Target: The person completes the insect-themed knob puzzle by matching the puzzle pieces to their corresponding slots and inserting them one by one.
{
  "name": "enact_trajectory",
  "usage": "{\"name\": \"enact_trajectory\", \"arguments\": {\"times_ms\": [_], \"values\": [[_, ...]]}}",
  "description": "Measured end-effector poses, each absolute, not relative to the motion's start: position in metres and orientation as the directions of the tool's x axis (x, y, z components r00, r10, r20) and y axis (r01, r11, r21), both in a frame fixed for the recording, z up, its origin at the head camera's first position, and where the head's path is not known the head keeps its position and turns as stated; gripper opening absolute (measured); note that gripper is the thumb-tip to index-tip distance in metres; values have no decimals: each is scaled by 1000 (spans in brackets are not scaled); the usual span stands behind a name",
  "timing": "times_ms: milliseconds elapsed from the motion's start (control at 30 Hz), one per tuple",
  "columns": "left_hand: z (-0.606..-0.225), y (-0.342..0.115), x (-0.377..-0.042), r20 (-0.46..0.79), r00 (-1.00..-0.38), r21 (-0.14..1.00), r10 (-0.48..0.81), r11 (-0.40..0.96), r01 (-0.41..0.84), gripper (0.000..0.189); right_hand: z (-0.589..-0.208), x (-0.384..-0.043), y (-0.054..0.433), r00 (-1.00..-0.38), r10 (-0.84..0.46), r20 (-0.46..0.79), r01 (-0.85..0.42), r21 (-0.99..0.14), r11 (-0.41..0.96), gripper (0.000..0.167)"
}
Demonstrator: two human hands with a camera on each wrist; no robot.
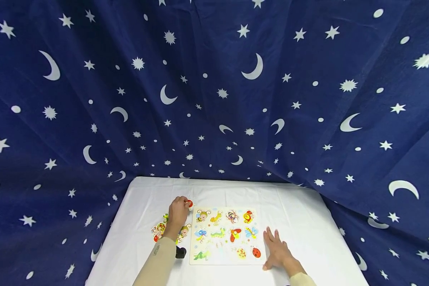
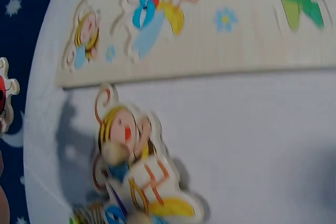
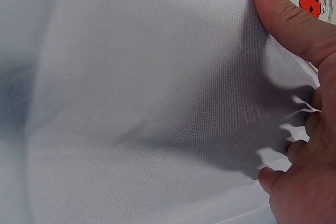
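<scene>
My left hand [image 1: 178, 210] is past the upper left corner of the wooden puzzle board [image 1: 214, 262], its fingertips pinching a red ladybug puzzle piece [image 1: 190, 203]. Only part of that ladybug piece [image 2: 4, 98] enters the left wrist view, with a bit of finger below it. The board has printed insect pictures in shallow cutouts. Beside its right edge, my right hand [image 1: 277, 251] rests on the white cloth with fingers spread. In the right wrist view, its thumb [image 3: 291, 22] lies near the board corner with the printed ladybug [image 3: 310, 1].
Loose insect pieces lie in a pile left of the board, partly under my left forearm. Among them are a bee piece [image 2: 123, 124] with a knob and a winged piece [image 2: 157, 179]. A dark blue star-patterned curtain [image 1: 214, 99] hangs behind the white-covered table [image 1: 307, 206].
</scene>
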State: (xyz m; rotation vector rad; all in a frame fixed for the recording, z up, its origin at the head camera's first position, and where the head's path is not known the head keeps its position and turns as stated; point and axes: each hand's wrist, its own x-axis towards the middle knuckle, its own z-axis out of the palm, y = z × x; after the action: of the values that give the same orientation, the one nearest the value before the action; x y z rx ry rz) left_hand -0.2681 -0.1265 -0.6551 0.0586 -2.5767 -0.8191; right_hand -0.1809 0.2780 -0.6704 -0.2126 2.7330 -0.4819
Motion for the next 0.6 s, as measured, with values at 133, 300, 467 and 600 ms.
{"name": "enact_trajectory", "arguments": {"times_ms": [133,300,467,600], "values": [[-658,-112,-267,391,-912,540,-127,834,115,14,-670,-180,278,-928,-204,-311,-88,-351,932,132],[-662,-89,-260,390,-920,516,-41,837,181,14,-670,-180,278,-928,-200,-314,-83,-349,933,133],[-659,-64,-252,337,-940,493,58,839,229,15,-672,-180,277,-929,-203,-309,-87,-352,932,133],[-657,-44,-246,308,-943,454,127,852,263,18,-672,-181,277,-928,-206,-311,-91,-349,933,133]]}}
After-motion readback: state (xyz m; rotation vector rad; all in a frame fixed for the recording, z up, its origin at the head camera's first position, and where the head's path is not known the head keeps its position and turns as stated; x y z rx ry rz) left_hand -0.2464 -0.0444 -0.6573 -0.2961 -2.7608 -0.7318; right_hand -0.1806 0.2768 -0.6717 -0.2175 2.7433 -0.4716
